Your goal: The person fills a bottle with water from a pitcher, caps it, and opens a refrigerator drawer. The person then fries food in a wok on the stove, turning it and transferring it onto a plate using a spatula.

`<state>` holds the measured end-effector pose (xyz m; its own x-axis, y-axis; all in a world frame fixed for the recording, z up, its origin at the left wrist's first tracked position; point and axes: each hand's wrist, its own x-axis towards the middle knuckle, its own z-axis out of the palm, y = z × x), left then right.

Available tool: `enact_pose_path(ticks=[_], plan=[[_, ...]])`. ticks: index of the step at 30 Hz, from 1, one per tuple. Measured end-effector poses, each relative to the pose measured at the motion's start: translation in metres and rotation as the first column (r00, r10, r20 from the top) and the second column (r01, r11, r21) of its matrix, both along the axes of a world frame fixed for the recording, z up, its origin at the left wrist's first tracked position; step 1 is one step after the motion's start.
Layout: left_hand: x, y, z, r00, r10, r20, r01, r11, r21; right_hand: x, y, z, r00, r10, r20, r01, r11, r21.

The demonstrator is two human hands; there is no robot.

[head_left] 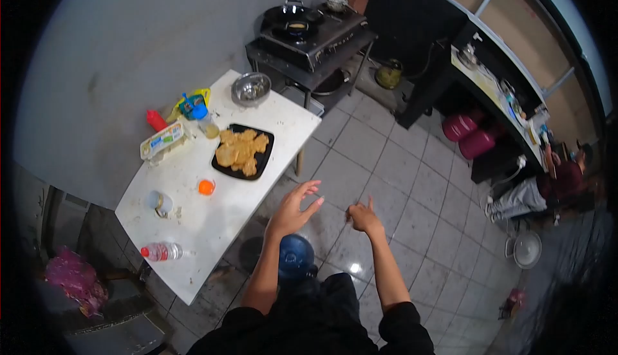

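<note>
My left hand (295, 208) is in the air beside the white table's (238, 210) edge, its fingers spread and holding nothing. To its right, my right hand (365, 217) hangs over the tiled floor with one finger stretched out and others partly curled; nothing shows in it. Nearest to my left hand on the table lies a black square tray (262, 166) with flat golden fried pieces (241, 150) on it. An orange round object (206, 187) sits near the tray. Behind are a blue-capped squeeze bottle (209, 128) and a metal bowl (251, 89).
A gas stove (315, 46) with pans stands beyond the table. Also on the table are a cup (159, 203), a red-capped plastic bottle (164, 251) and an egg carton (164, 141). A blue bucket (296, 256) is below me. At right, another person (560, 178) stands by a counter.
</note>
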<state>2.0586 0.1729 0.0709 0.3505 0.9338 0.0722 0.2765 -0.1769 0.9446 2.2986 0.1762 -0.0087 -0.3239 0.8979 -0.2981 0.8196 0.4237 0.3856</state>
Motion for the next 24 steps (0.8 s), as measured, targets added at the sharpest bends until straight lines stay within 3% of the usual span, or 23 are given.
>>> enact_pose_path(ticks=[1, 2, 4, 5, 6, 7, 8, 9, 10, 11, 12, 13, 14, 15, 16, 17, 18, 19, 21, 23, 24], plan=[[0.001, 0.015, 0.019, 1.0, 0.019, -0.001, -0.019, 1.0, 0.009, 0.004, 0.017, 0.013, 0.855, -0.28, -0.437, 0.17, 0.947, -0.273], [0.001, 0.027, 0.034, 0.972, 0.018, 0.234, -0.014, 1.0, -0.019, 0.01, 0.033, 0.025, 0.478, -0.579, -0.66, 0.168, 0.798, -0.579], [-0.002, 0.05, 0.043, 0.803, 0.002, 0.597, 0.012, 1.0, -0.019, 0.042, 0.07, 0.039, 0.494, -0.457, -0.739, 0.06, 0.866, -0.496], [0.0, 0.061, 0.034, 0.808, 0.017, 0.589, -0.016, 1.0, -0.007, 0.054, 0.093, 0.046, 0.462, -0.339, -0.819, -0.029, 0.918, -0.396], [0.007, 0.073, 0.014, 0.411, -0.029, 0.911, 0.114, 0.993, -0.02, 0.065, 0.115, 0.067, 0.463, -0.309, -0.831, -0.053, 0.926, -0.374], [0.019, 0.087, -0.011, -0.106, -0.02, 0.994, 0.241, 0.969, 0.045, 0.08, 0.132, 0.097, 0.269, -0.405, -0.874, -0.21, 0.861, -0.464], [0.033, 0.11, -0.047, -0.269, -0.039, 0.962, 0.242, 0.964, 0.106, 0.097, 0.153, 0.112, 0.09, -0.52, -0.849, -0.375, 0.772, -0.513], [0.052, 0.14, -0.092, -0.143, 0.095, 0.985, 0.198, 0.978, -0.065, 0.115, 0.175, 0.107, 0.109, -0.519, -0.847, -0.381, 0.766, -0.518], [0.079, 0.173, -0.15, 0.49, 0.363, 0.793, -0.077, 0.924, -0.375, 0.13, 0.202, 0.089, 0.287, -0.424, -0.859, -0.295, 0.814, -0.5], [0.106, 0.2, -0.212, 0.922, 0.388, -0.001, -0.371, 0.881, -0.294, 0.141, 0.229, 0.065, 0.452, -0.327, -0.83, -0.221, 0.86, -0.46], [0.134, 0.215, -0.243, 0.901, 0.24, -0.363, -0.331, 0.918, -0.216, 0.151, 0.256, 0.038, 0.606, -0.23, -0.761, -0.158, 0.903, -0.399], [0.151, 0.225, -0.23, 0.897, 0.251, -0.363, -0.348, 0.909, -0.23, 0.162, 0.279, 0.014, 0.747, -0.139, -0.65, -0.112, 0.938, -0.329], [0.163, 0.229, -0.201, 0.98, 0.034, -0.195, -0.073, 0.978, -0.196, 0.172, 0.296, -0.006, 0.861, -0.05, -0.506, -0.092, 0.963, -0.253], [0.166, 0.238, -0.165, 0.978, -0.202, -0.045, 0.197, 0.975, -0.104, 0.175, 0.31, -0.014, 0.937, 0.033, -0.347, -0.095, 0.982, -0.161], [0.164, 0.255, -0.129, 0.984, -0.172, -0.056, 0.165, 0.981, -0.102, 0.171, 0.328, -0.007, 0.62, -0.318, -0.717, 0.074, 0.934, -0.35], [0.162, 0.266, -0.092, 0.983, 0.076, 0.164, -0.034, 0.969, -0.243, 0.184, 0.366, -0.024, 0.413, -0.254, -0.875, -0.163, 0.924, -0.345], [0.16, 0.28, -0.067, 0.879, 0.337, 0.337, -0.187, 0.894, -0.408, 0.181, 0.392, -0.015, 0.391, -0.199, -0.899, -0.148, 0.95, -0.275], [0.15, 0.296, -0.054, 0.874, 0.357, 0.329, -0.208, 0.889, -0.409, 0.173, 0.42, -0.005, 0.367, -0.143, -0.919, -0.127, 0.971, -0.202], [0.126, 0.33, -0.034, 0.853, 0.52, 0.044, -0.521, 0.854, -0.005, 0.162, 0.484, 0.002, 0.268, -0.091, -0.959, -0.087, 0.989, -0.118], [0.117, 0.364, -0.013, 0.738, 0.598, 0.313, -0.606, 0.791, -0.083, 0.141, 0.536, 0.03, 0.25, -0.136, -0.959, 0.035, 0.991, -0.131], [0.113, 0.38, -0.002, 0.698, 0.631, 0.339, -0.633, 0.765, -0.121, 0.134, 0.565, 0.032, 0.249, -0.132, -0.96, 0.03, 0.991, -0.128]])
